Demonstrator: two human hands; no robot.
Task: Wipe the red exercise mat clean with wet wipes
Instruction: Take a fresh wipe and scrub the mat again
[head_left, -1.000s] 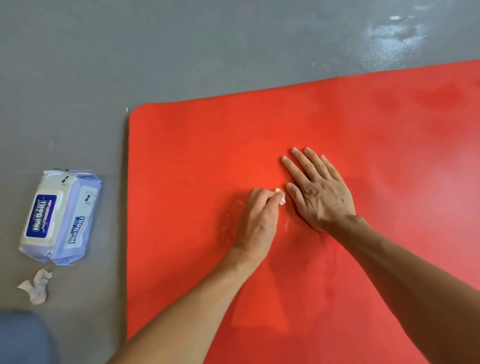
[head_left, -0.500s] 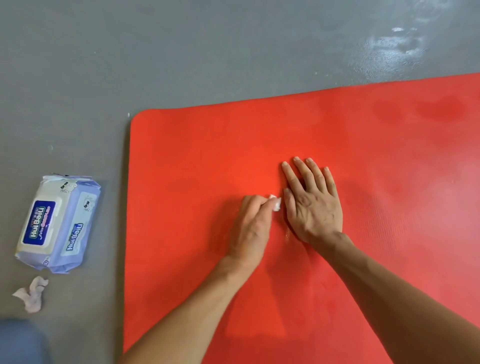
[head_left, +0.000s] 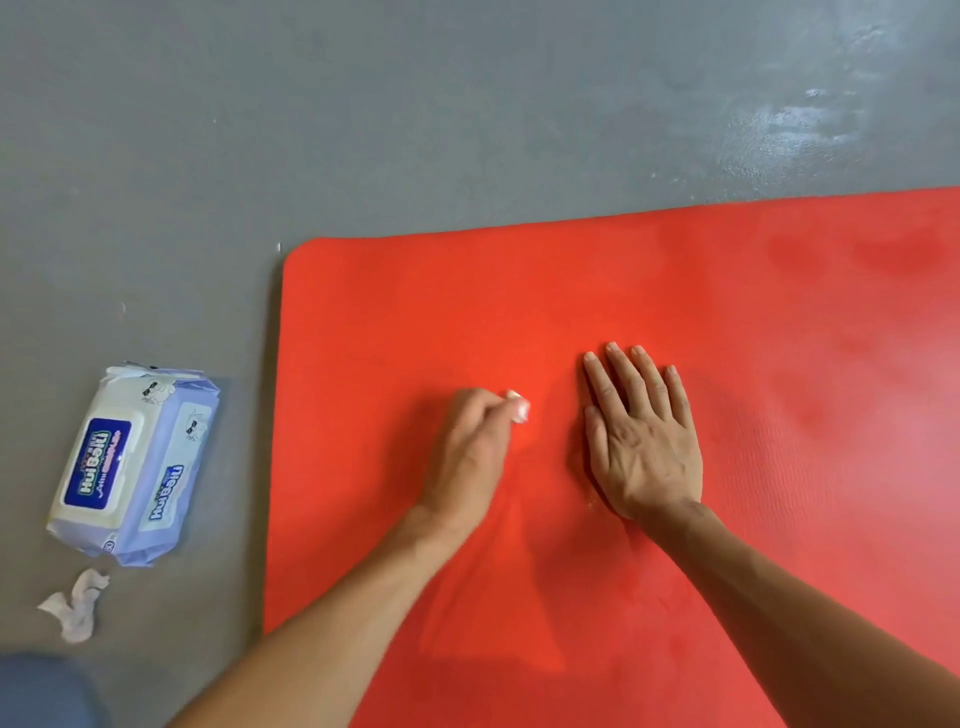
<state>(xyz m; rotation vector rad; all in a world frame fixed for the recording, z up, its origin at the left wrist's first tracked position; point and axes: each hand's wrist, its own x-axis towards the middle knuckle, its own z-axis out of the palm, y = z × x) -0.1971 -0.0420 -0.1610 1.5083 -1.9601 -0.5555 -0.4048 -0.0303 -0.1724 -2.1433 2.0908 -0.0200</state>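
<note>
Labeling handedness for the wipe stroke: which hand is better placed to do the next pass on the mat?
Left. The left hand already pinches the wet wipe on the red mat; the right hand lies flat, bracing it.

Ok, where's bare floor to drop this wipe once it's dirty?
Grey floor beyond the red mat's far edge is bare, as is the strip between the wipes pack and the mat. Crowded: below the pack, by the crumpled wipe.

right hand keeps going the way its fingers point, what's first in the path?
Nothing but bare red mat, then its far edge and grey floor. The right hand lies flat; the way looks free.
</note>
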